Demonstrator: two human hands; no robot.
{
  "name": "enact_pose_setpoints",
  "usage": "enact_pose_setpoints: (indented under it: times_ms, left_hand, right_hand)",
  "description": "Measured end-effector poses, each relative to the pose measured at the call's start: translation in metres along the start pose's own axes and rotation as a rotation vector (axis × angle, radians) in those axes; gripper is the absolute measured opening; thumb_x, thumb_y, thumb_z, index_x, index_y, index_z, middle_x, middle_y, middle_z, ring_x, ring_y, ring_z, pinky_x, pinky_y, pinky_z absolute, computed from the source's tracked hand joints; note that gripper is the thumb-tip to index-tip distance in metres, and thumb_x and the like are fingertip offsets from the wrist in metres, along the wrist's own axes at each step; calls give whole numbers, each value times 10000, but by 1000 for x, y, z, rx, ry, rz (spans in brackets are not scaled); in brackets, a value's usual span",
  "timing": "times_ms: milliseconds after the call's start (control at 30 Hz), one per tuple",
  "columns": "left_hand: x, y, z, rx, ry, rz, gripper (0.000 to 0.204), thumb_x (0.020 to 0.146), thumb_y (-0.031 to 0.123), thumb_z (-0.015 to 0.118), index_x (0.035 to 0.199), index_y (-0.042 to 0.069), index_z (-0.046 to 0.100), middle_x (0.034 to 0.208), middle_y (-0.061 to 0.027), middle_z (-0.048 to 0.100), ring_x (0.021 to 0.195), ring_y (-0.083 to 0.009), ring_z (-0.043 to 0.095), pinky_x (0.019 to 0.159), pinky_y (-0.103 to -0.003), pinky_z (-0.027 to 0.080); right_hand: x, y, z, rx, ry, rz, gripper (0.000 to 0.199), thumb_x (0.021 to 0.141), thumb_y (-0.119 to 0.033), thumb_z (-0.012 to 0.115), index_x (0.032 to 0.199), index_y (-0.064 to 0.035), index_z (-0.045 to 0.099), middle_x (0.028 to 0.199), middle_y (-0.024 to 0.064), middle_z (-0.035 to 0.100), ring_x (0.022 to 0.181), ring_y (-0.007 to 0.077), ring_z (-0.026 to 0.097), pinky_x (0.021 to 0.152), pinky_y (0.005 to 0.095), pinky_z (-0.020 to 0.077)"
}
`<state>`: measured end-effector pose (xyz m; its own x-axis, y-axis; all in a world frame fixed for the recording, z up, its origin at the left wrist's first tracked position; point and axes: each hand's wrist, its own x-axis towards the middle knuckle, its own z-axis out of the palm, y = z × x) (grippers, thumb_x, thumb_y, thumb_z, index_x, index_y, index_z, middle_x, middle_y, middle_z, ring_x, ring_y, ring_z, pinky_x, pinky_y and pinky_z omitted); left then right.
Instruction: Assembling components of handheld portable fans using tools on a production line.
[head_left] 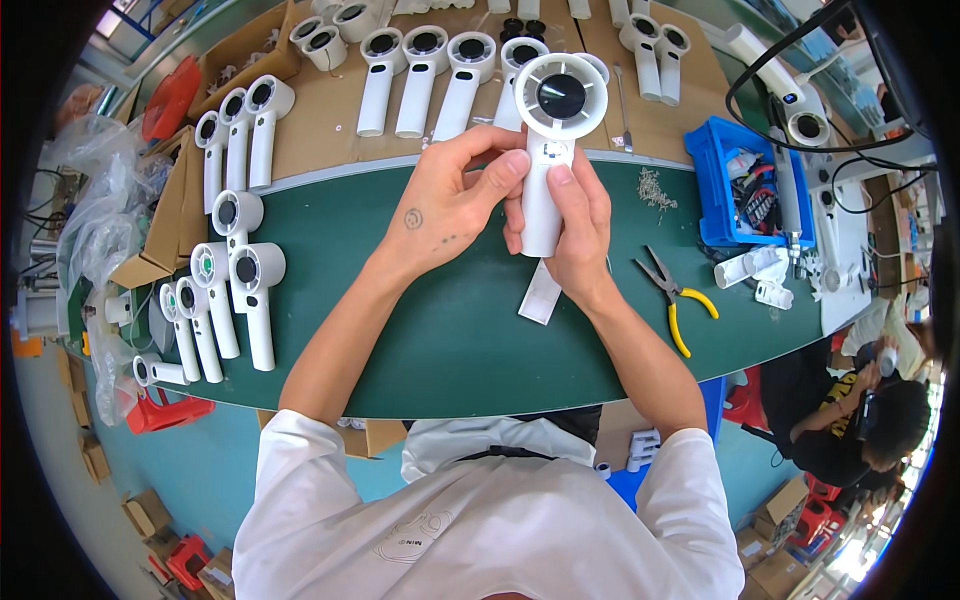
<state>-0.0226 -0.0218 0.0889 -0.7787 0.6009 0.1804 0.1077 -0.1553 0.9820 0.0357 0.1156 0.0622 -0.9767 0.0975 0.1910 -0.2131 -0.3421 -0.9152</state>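
A white handheld fan [541, 215] with a round ring head and a black centre is held upright over the green table. My right hand [580, 225] wraps round its handle, thumb on the front. My left hand [445, 200] is closed at the upper handle, its thumb and fingers pressed to the fan's side; part of those fingers is hidden behind the fan. Beneath my right hand a flat white strip-shaped part [541, 296] lies on the table, partly covered. Pliers with yellow handles [674, 297] rest to the right, jaws apart.
White fans [465, 85] line the back on cardboard, and more fans [256, 300] lie at the left. A small heap of screws [655, 190] sits near a blue bin [708, 190] of parts. White shell pieces [755, 268] lie beside it. Another person [850, 420] works at far right.
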Motion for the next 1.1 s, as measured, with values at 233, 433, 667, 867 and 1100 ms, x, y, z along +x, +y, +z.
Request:
enact_pose_setpoints:
  times_ms: [233, 433, 667, 867, 1100]
  left_hand:
    - [0, -1, -1, 10, 10, 5, 270, 975, 148, 555, 1109, -86, 572, 832, -106, 627, 573, -139, 599, 598, -283, 520]
    - [-1, -1, 0, -12, -8, -22, 277, 978, 152, 551, 1113, -89, 570, 824, -103, 622, 558, -132, 584, 563, -276, 508]
    - [-9, -36, 13, -112, 197, -48, 283, 999, 219, 527, 1094, -45, 556, 833, -51, 591, 653, -81, 542, 560, -238, 447]
    - [-13, -68, 28, -41, 394, 97, 291, 1023, 228, 438, 1135, -28, 516, 975, -65, 592, 869, -93, 528, 754, -248, 449]
    - [-14, -76, 25, 25, 405, 192, 327, 1023, 263, 442, 1143, -35, 500, 1025, -91, 588, 902, -119, 536, 777, -264, 455]
  right_hand:
    - [0, -1, -1, -19, -14, 4, 425, 991, -267, 372, 1285, 30, 449, 797, 117, 566, 568, 163, 553, 497, 286, 479]
    - [-1, 2, 0, -23, 5, -6, 426, 995, -282, 367, 1281, 24, 445, 750, 117, 565, 562, 170, 554, 505, 287, 482]
    - [3, 20, -10, 48, -56, 73, 456, 1003, -305, 384, 1333, 8, 424, 940, 108, 592, 771, 162, 592, 706, 298, 497]
    - [5, 37, -9, 149, -7, 187, 472, 1009, -305, 395, 1373, -4, 403, 1248, 95, 545, 1139, 180, 535, 1000, 326, 394]
    - [4, 35, -7, 138, -44, 172, 515, 1004, -318, 401, 1409, -2, 368, 1314, 106, 510, 1209, 195, 495, 1047, 350, 355]
